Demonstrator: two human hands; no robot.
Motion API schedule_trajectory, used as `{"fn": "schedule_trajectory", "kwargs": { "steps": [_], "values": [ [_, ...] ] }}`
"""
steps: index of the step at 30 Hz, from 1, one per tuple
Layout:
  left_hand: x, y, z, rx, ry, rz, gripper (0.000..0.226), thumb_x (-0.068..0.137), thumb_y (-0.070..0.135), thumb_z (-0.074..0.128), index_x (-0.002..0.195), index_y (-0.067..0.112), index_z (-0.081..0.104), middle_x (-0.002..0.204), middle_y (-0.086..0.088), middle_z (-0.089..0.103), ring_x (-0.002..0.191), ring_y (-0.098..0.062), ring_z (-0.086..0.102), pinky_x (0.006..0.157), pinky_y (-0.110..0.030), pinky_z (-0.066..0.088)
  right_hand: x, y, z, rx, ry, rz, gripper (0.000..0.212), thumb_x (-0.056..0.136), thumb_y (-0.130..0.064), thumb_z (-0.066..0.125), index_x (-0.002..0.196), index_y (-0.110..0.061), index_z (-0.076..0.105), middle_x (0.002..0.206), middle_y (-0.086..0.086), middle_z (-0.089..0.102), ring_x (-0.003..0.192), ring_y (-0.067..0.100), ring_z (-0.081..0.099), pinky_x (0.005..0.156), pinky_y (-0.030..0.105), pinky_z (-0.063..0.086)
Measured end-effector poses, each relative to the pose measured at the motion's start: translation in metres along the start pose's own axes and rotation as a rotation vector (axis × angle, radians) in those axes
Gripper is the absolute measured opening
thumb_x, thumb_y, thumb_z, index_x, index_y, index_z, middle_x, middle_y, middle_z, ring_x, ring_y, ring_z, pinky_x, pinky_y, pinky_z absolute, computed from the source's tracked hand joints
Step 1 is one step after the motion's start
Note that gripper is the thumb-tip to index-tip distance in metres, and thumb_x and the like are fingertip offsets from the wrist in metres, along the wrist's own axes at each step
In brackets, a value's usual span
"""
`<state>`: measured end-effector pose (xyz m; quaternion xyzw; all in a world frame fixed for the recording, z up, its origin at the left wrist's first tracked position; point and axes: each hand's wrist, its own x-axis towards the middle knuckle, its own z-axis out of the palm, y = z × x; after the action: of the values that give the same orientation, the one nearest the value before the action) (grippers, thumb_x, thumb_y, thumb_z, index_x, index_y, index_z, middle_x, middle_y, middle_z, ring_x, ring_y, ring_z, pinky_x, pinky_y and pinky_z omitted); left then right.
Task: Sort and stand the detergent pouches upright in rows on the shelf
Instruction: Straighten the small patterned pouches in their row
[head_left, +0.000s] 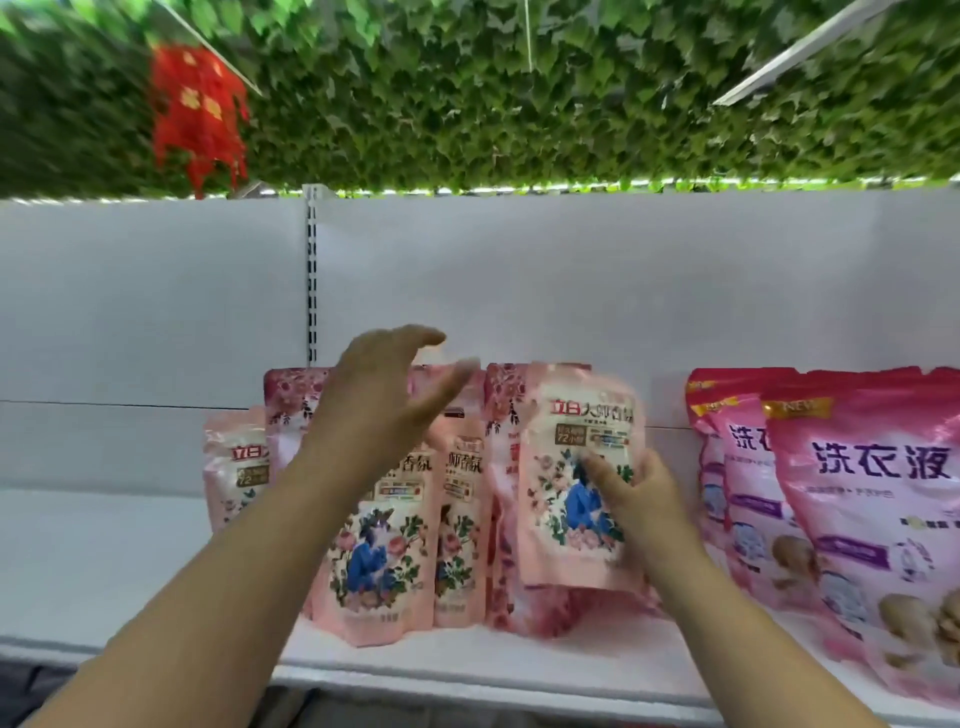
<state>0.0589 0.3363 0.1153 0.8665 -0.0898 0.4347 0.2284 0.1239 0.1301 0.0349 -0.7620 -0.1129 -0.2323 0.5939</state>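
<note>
My right hand (636, 499) grips a pale pink floral detergent pouch (566, 467) by its right edge and holds it upright, lifted a little above the white shelf (467, 660). My left hand (387, 400) hovers open, fingers spread, in front of several more pink floral pouches (384, 556) that stand upright in the middle of the shelf. Darker pink patterned pouches (501, 415) stand behind them. One more pale pouch (234, 467) stands at the left end of the group.
Larger magenta pouches (857, 499) with purple lettering stand in a row at the right. A white back panel (571, 286) with a slotted upright (311, 280) closes the shelf behind. Bare shelf surface lies to the left. Green leaves and a red ornament (200, 111) hang overhead.
</note>
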Motion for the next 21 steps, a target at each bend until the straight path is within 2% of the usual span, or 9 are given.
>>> {"fn": "schedule_trajectory", "kwargs": {
  "steps": [1,3,5,7,8,10,12,16,21],
  "values": [
    [0.015,-0.008,0.007,0.155,-0.071,0.025,0.085,0.074,0.079,0.027,0.138,0.025,0.038,0.143,0.004,0.038,0.133,-0.015,0.030,0.105,-0.036,0.025,0.003,0.006,0.002,-0.151,-0.068,0.006,0.069,0.047,-0.079,0.052,0.092,-0.027,0.059,0.091,-0.007,0.069,0.093,0.020,0.063,0.095,0.046,0.045],
    [0.033,-0.019,0.024,0.299,-0.259,0.027,0.086,0.075,0.078,0.013,0.144,0.029,0.024,0.152,0.005,0.024,0.140,-0.014,0.016,0.113,-0.043,0.009,-0.001,0.019,0.009,-0.534,-0.176,-0.028,0.053,0.067,-0.076,0.046,0.093,-0.030,0.055,0.094,-0.010,0.066,0.104,0.018,0.057,0.108,0.041,0.029],
    [0.038,-0.022,0.034,0.221,-0.362,0.056,0.083,0.073,0.073,0.007,0.138,0.030,0.035,0.143,0.004,0.041,0.131,-0.015,0.035,0.113,-0.052,0.011,-0.001,0.025,0.006,-0.690,-0.135,-0.063,0.043,0.079,-0.070,0.041,0.093,-0.030,0.048,0.098,-0.006,0.063,0.114,0.020,0.049,0.107,0.034,0.027],
    [0.030,-0.019,0.034,0.170,-0.364,0.106,0.077,0.074,0.072,0.007,0.110,0.027,0.057,0.106,0.003,0.063,0.097,-0.010,0.055,0.107,-0.051,0.029,0.001,0.026,-0.002,-0.674,-0.086,-0.048,0.045,0.079,-0.070,0.041,0.091,-0.026,0.048,0.091,-0.005,0.062,0.108,0.022,0.054,0.093,0.031,0.039],
    [0.024,-0.018,0.034,0.223,-0.363,0.138,0.072,0.074,0.075,0.004,0.088,0.027,0.056,0.085,0.007,0.060,0.078,-0.004,0.052,0.104,-0.046,0.034,0.004,0.027,-0.004,-0.673,-0.067,-0.042,0.049,0.078,-0.071,0.041,0.091,-0.025,0.051,0.088,-0.005,0.062,0.102,0.023,0.057,0.084,0.030,0.042],
    [0.014,-0.019,0.035,0.395,-0.342,0.231,0.070,0.067,0.082,-0.011,0.064,0.031,0.037,0.068,0.016,0.042,0.066,0.001,0.038,0.101,-0.038,0.033,0.008,0.033,-0.005,-0.665,-0.025,-0.026,0.056,0.075,-0.074,0.041,0.095,-0.023,0.055,0.091,-0.003,0.067,0.092,0.023,0.060,0.073,0.028,0.045],
    [0.005,-0.021,0.037,0.386,-0.265,0.259,0.074,0.056,0.081,-0.028,0.060,0.033,0.029,0.067,0.018,0.038,0.067,0.003,0.034,0.092,-0.031,0.033,0.008,0.039,-0.005,-0.669,0.000,-0.027,0.065,0.069,-0.080,0.035,0.096,-0.024,0.054,0.090,-0.004,0.067,0.087,0.021,0.060,0.073,0.028,0.048],
    [0.003,-0.026,0.040,0.267,-0.230,0.278,0.076,0.059,0.080,-0.026,0.056,0.030,0.030,0.060,0.013,0.041,0.065,0.007,0.034,0.068,-0.025,0.027,0.007,0.044,-0.006,-0.661,0.024,-0.021,0.085,0.049,-0.091,0.016,0.093,-0.026,0.050,0.079,-0.007,0.065,0.077,0.016,0.061,0.072,0.031,0.053],
    [0.002,-0.019,0.043,0.306,-0.231,0.239,0.074,0.064,0.081,-0.019,0.061,0.029,0.034,0.065,0.010,0.044,0.065,-0.002,0.040,0.067,-0.026,0.031,0.003,0.038,-0.007,-0.710,0.032,-0.021,0.079,0.055,-0.086,0.019,0.096,-0.025,0.049,0.085,-0.005,0.066,0.080,0.018,0.061,0.072,0.030,0.052]
  ]
}}
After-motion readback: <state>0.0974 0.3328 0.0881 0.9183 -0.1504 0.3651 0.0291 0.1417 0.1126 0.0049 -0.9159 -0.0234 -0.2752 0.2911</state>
